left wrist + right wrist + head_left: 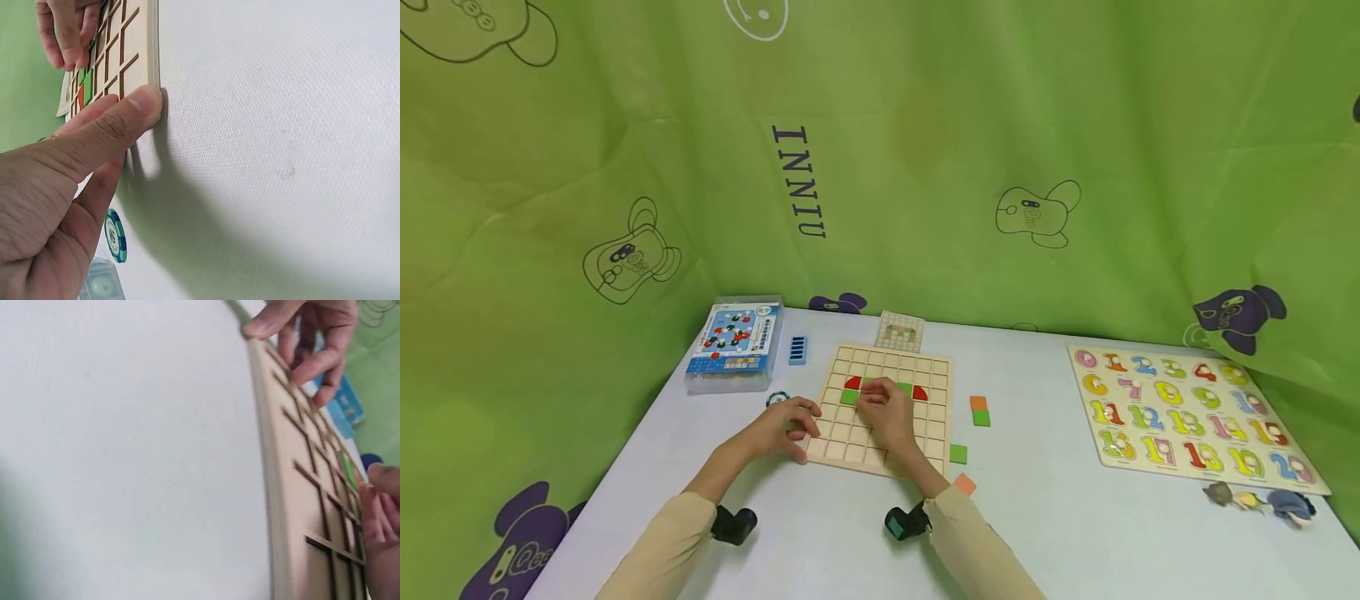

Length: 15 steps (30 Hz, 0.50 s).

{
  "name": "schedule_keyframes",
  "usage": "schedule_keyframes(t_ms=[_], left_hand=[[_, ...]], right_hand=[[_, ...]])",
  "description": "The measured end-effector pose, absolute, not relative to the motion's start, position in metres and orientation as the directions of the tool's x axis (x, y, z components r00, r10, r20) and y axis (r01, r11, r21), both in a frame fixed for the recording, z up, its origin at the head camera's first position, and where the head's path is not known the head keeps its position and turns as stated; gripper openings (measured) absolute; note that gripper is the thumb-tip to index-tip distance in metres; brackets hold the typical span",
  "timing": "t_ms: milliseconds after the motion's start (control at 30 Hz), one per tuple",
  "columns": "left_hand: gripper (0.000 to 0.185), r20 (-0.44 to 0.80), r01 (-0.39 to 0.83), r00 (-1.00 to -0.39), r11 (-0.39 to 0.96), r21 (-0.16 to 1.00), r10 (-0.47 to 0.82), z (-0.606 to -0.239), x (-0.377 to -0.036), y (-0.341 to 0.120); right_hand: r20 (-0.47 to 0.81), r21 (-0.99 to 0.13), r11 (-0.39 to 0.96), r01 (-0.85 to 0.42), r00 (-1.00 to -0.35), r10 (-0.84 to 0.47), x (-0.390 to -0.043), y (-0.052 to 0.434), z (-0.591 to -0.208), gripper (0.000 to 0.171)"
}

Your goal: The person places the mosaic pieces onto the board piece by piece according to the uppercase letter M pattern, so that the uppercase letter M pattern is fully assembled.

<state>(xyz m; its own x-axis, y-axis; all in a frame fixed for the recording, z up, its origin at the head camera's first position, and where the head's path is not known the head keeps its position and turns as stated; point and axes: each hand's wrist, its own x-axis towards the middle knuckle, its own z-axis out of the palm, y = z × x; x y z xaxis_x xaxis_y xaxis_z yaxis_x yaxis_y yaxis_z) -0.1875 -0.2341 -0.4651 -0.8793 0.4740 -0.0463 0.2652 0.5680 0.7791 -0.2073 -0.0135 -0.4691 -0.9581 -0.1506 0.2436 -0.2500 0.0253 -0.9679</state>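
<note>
Wooden grid board (891, 408) on a white table (1075, 517), taken as landmark. The left hand (782, 429) rests at the board's near-left corner; in the left wrist view its thumb (119, 125) presses flat against the board's edge (152, 37), fingers fairly straight and holding nothing. The right hand (887, 412) lies over the board's middle rows, fingers bent down onto a cell beside the green tile (848, 397). A tile may be pinched beneath the fingertips, but no view shows it, so whether the hand holds anything cannot be told. Red quarter-round pieces (852, 382) and green tiles already sit in the board's second and third rows. Loose orange and green tiles (979, 410) lie just right of the board, with another green tile (958, 453) and an orange tile (964, 483) near its right front corner. A pattern card (899, 330) lies behind the board, a blue box (735, 343) to its far left, and a number puzzle (1187, 412) well to its right.

Risks, as judged: a tile pushed in askew may jam on the cell ridges or tip out. The right hand's knuckles may nudge the seated pieces. If the thumb slips, the board may slide on the smooth cloth and unseat the row.
</note>
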Motion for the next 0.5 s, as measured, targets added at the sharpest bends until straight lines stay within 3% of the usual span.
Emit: schedule_keyframes(t_ms=[500], left_hand=[[0.028, -0.101, 0.233, -0.897, 0.653, 0.72, 0.43, -0.46, -0.188, -0.225]], right_hand=[[0.132, -0.98, 0.121, -0.156, -0.973, -0.191, -0.208, 0.067, -0.48, 0.027]])
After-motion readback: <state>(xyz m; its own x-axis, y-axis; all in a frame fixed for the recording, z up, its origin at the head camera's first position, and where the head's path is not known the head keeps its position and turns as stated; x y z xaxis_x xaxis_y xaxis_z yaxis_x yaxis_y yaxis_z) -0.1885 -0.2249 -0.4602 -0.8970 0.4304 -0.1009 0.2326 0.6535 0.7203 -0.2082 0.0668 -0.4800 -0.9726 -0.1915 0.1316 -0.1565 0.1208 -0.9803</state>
